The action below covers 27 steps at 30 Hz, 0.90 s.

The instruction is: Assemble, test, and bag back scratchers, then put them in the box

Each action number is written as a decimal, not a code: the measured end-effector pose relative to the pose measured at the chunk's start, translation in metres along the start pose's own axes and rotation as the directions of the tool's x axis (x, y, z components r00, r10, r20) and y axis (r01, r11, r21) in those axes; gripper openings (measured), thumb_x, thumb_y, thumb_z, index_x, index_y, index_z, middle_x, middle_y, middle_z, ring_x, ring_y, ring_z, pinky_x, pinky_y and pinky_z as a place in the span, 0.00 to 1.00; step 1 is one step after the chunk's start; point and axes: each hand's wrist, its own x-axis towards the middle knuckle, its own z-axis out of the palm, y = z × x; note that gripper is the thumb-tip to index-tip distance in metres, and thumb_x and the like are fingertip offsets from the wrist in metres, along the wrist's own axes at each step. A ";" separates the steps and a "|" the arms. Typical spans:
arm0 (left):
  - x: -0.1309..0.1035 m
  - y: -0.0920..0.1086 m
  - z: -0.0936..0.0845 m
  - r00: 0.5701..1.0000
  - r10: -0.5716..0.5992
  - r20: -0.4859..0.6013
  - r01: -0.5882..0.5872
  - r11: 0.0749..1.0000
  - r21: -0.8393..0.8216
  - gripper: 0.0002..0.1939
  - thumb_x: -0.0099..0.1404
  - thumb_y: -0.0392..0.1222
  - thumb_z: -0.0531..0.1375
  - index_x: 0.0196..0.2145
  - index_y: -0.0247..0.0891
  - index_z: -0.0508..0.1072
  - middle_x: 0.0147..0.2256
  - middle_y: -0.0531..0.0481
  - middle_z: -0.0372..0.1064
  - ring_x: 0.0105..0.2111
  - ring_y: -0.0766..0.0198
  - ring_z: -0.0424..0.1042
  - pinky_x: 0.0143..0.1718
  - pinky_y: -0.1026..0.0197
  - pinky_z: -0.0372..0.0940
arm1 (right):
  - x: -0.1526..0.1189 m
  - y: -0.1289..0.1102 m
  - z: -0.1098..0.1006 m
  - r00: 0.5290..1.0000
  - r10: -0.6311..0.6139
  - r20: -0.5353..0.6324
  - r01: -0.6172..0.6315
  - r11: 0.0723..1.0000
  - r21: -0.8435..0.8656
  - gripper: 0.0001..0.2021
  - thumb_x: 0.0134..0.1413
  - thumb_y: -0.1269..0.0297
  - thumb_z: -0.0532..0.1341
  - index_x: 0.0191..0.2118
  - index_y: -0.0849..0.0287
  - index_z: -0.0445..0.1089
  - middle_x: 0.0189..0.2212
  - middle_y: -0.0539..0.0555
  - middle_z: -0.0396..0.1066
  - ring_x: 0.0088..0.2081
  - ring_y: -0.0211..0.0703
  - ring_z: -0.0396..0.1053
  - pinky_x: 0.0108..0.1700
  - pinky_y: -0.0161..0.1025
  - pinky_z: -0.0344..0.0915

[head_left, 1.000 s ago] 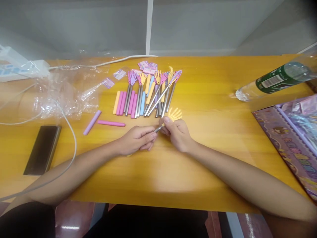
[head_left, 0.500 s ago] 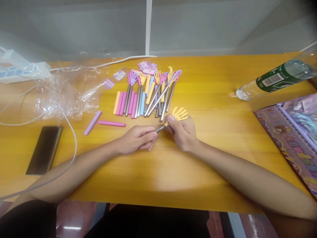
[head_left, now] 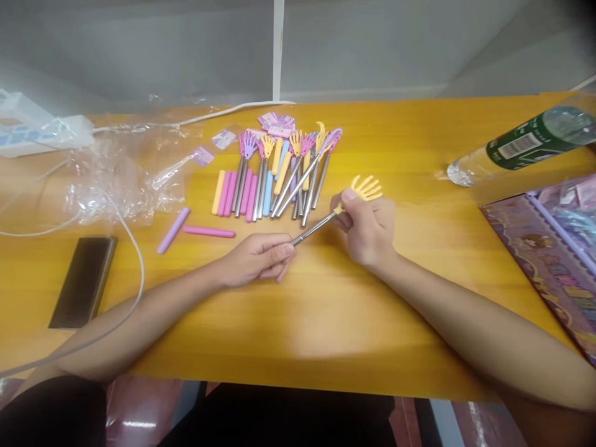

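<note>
A telescopic back scratcher (head_left: 314, 229) with a metal rod and a yellow hand-shaped head is stretched between my two hands above the table. My left hand (head_left: 261, 257) is closed around the lower end of its rod. At the other end, my right hand (head_left: 367, 226) pinches the base of the yellow head, whose fingers stick out past my thumb. Just beyond lie several more back scratchers (head_left: 305, 180) with pink, purple and yellow heads. Pink, yellow and blue handle sleeves (head_left: 227, 194) lie among them. One purple sleeve (head_left: 174, 230) and one pink sleeve (head_left: 209, 231) rest nearer my left forearm.
Clear plastic bags (head_left: 125, 174) and a white power strip (head_left: 44, 127) with cables occupy the left. A dark phone (head_left: 82, 282) lies near my left arm. At right are a green-labelled bottle (head_left: 519, 146) and a decorated box (head_left: 535, 248). Small printed cards (head_left: 279, 124) lie at the back.
My right hand has moved up and to the right with the yellow head, and more of the metal rod now shows between my hands. My left hand has barely moved.
</note>
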 end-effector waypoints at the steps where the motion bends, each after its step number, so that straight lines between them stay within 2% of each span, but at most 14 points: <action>1: 0.000 0.000 0.000 1.000 -0.004 -0.001 0.004 1.000 0.000 0.23 0.80 0.57 0.56 0.32 0.39 0.66 0.19 0.59 0.59 0.22 0.68 0.64 0.29 0.65 0.63 | 0.004 -0.001 -0.002 0.999 -0.013 -0.029 0.013 1.000 0.002 0.37 0.60 0.37 0.70 0.19 0.56 0.49 0.17 0.44 0.41 0.20 0.30 0.39 0.23 0.36 0.39; 3: -0.001 0.001 -0.001 1.000 -0.012 -0.004 0.012 1.000 0.000 0.23 0.80 0.57 0.56 0.31 0.39 0.66 0.20 0.59 0.60 0.22 0.69 0.64 0.29 0.65 0.63 | 0.017 -0.004 -0.011 0.991 -0.056 -0.120 0.056 0.998 0.004 0.34 0.62 0.41 0.70 0.20 0.56 0.52 0.17 0.44 0.42 0.20 0.29 0.39 0.22 0.36 0.39; 5: -0.002 0.002 -0.002 1.000 -0.018 0.001 0.018 1.000 -0.003 0.23 0.80 0.57 0.56 0.31 0.39 0.65 0.19 0.59 0.59 0.23 0.68 0.65 0.31 0.64 0.64 | 0.034 -0.009 -0.025 0.961 -0.107 -0.254 0.113 0.994 0.008 0.32 0.65 0.50 0.69 0.20 0.56 0.51 0.16 0.44 0.44 0.19 0.27 0.41 0.22 0.35 0.38; 7: -0.002 0.002 -0.002 0.999 -0.031 0.016 0.031 1.000 -0.004 0.24 0.80 0.58 0.56 0.31 0.39 0.66 0.19 0.60 0.58 0.22 0.68 0.64 0.31 0.64 0.65 | 0.055 -0.017 -0.043 0.895 -0.143 -0.423 0.165 0.986 0.014 0.30 0.69 0.65 0.64 0.21 0.55 0.45 0.15 0.42 0.43 0.17 0.25 0.44 0.23 0.37 0.35; 9: -0.003 0.002 -0.002 0.998 -0.053 0.023 0.053 0.999 0.000 0.24 0.79 0.59 0.56 0.31 0.39 0.66 0.19 0.59 0.60 0.20 0.69 0.60 0.29 0.64 0.64 | 0.073 -0.028 -0.060 0.814 -0.150 -0.561 0.172 0.985 -0.014 0.25 0.71 0.74 0.50 0.21 0.54 0.42 0.13 0.41 0.39 0.15 0.22 0.46 0.25 0.42 0.35; 12: -0.002 0.003 -0.001 0.997 -0.069 0.028 0.069 0.998 0.000 0.24 0.79 0.59 0.57 0.32 0.38 0.67 0.20 0.58 0.64 0.18 0.70 0.56 0.27 0.64 0.64 | 0.089 -0.041 -0.076 0.828 -0.120 -0.548 0.087 0.993 -0.085 0.22 0.67 0.76 0.42 0.21 0.56 0.38 0.12 0.41 0.35 0.14 0.18 0.44 0.28 0.47 0.37; 14: -0.002 0.003 -0.002 0.997 -0.069 0.035 0.069 0.998 0.002 0.24 0.79 0.59 0.57 0.31 0.38 0.67 0.20 0.57 0.65 0.18 0.71 0.56 0.26 0.64 0.64 | 0.091 -0.046 -0.078 0.836 -0.129 -0.533 0.081 0.990 -0.113 0.22 0.66 0.77 0.42 0.20 0.57 0.37 0.12 0.41 0.34 0.14 0.16 0.43 0.29 0.47 0.37; 18: -0.002 0.003 -0.003 0.998 -0.053 0.030 0.053 0.999 0.010 0.24 0.79 0.58 0.57 0.31 0.38 0.67 0.19 0.59 0.62 0.19 0.70 0.59 0.28 0.65 0.65 | 0.087 -0.050 -0.073 0.838 -0.100 -0.536 0.075 0.995 -0.069 0.24 0.67 0.78 0.44 0.19 0.56 0.40 0.12 0.41 0.37 0.14 0.17 0.43 0.28 0.46 0.35; 22: -0.002 0.004 -0.003 0.997 -0.061 0.047 0.061 0.998 0.005 0.23 0.80 0.57 0.56 0.31 0.38 0.67 0.20 0.58 0.64 0.18 0.72 0.57 0.28 0.65 0.64 | 0.087 -0.050 -0.080 0.821 -0.113 -0.560 0.103 0.993 -0.050 0.25 0.68 0.80 0.45 0.19 0.54 0.43 0.13 0.41 0.36 0.14 0.21 0.40 0.26 0.43 0.33; 27: -0.002 0.005 -0.002 0.996 -0.072 0.044 0.071 0.997 0.016 0.23 0.80 0.58 0.56 0.32 0.38 0.67 0.19 0.59 0.62 0.19 0.70 0.56 0.30 0.63 0.66 | 0.091 -0.050 -0.094 0.805 -0.210 -0.554 0.189 0.977 -0.096 0.23 0.69 0.79 0.46 0.22 0.55 0.44 0.16 0.41 0.38 0.16 0.22 0.39 0.25 0.41 0.34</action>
